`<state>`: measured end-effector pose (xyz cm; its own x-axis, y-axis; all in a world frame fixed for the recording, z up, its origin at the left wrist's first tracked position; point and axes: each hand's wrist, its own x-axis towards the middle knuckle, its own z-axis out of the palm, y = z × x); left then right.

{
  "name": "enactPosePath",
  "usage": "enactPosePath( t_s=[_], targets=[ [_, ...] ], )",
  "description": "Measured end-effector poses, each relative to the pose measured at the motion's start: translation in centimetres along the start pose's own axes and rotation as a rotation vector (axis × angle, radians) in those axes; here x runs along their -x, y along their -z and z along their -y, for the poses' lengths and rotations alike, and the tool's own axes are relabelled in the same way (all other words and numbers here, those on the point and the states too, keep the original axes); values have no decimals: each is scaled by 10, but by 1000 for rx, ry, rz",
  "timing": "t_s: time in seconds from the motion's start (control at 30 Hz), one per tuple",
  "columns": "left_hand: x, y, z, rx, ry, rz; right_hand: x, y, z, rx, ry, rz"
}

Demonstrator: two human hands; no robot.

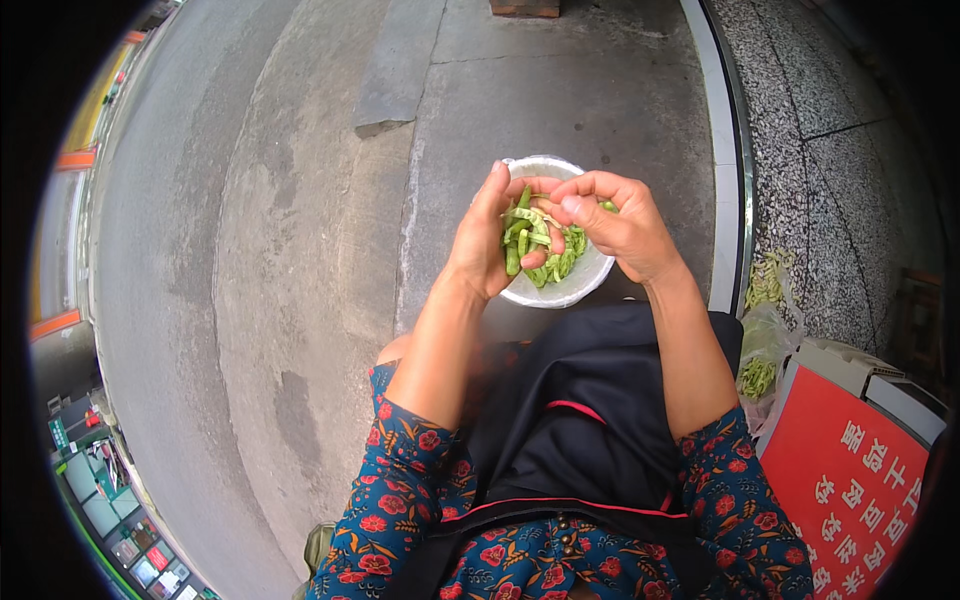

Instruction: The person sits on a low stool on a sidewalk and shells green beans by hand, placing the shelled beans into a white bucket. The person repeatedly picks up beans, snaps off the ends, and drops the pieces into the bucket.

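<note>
Several green bean pods (521, 232), some in short pieces, lie in my left hand (484, 240), whose fingers curl around them over a white bowl (592, 281). More green pieces (559, 262) rest inside the bowl, which has a clear plastic lining. Close beside the left hand, my right hand (622, 221) has its thumb and index finger pinched together above the bowl; whatever is between the tips is too small to make out. A little green shows just behind the right thumb.
A dark apron (577, 420) covers my lap. On the speckled floor at the right lie pale pods (769, 281) and a clear plastic bag (765, 337) with green beans (757, 377). Near them stands a red sign (840, 465) bearing writing. A brick block (525, 9) sits ahead on the concrete.
</note>
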<state>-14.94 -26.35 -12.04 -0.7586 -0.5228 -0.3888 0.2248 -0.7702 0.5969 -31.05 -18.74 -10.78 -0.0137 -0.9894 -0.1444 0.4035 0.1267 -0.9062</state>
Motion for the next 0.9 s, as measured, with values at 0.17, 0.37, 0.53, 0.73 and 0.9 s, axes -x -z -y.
enactPosePath(
  t_s=[0.17, 0.37, 0.53, 0.73, 0.9],
  targets=[
    [-2, -3, 4, -81, 24, -63, -1, -8, -8, 394, 30, -119],
    [-3, -6, 10, -78, 51, -14, -3, -11, -12, 370, -7, -148],
    [-3, 3, 10, -77, 39, -26, -3, 1, 0, 342, 35, -250],
    [-8, 8, 8, -118, -14, 87, 74, 117, 42, 658, 241, -750],
    [-3, 10, 4, 61, 5, 91, 161, 218, 79, 1033, 10, -1280]
  ],
)
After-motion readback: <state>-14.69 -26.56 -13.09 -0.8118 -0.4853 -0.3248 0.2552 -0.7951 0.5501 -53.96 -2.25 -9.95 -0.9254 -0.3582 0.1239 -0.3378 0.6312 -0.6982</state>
